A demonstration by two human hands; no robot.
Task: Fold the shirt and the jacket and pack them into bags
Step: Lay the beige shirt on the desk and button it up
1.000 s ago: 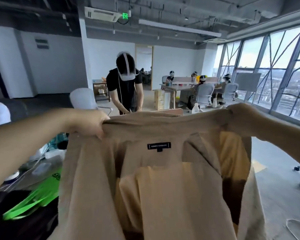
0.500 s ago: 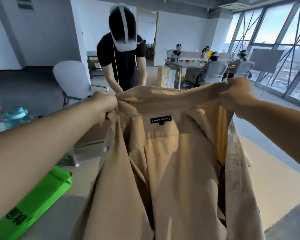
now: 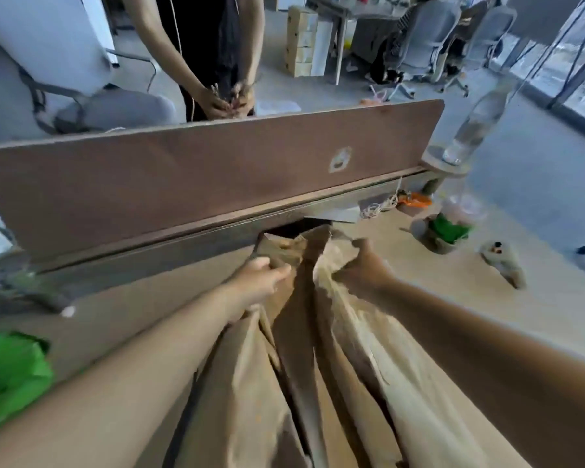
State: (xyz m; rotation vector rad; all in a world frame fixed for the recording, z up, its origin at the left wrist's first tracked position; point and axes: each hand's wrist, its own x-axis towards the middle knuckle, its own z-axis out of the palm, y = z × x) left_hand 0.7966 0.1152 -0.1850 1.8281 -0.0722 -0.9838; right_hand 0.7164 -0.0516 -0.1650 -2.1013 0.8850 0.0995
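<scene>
A beige jacket [image 3: 250, 393] lies lengthwise on the table [image 3: 436, 292], its collar end toward the brown divider and its body running back to me. My left hand [image 3: 260, 280] grips the left side of the collar end. My right hand [image 3: 362, 268] grips the right side, close beside the left. A bright green bag [image 3: 11, 373] lies on the table at the left edge. The frame is blurred by motion.
A brown divider panel [image 3: 200, 173] stands along the table's far edge, with a person standing behind it. A clear bottle [image 3: 477, 123] stands at the divider's right end. A cup with green contents [image 3: 450, 231], cords and small items lie at the far right.
I have lowered the jacket from held up in the air down onto the table. My hands have come close together at its collar end. My view has tipped downward.
</scene>
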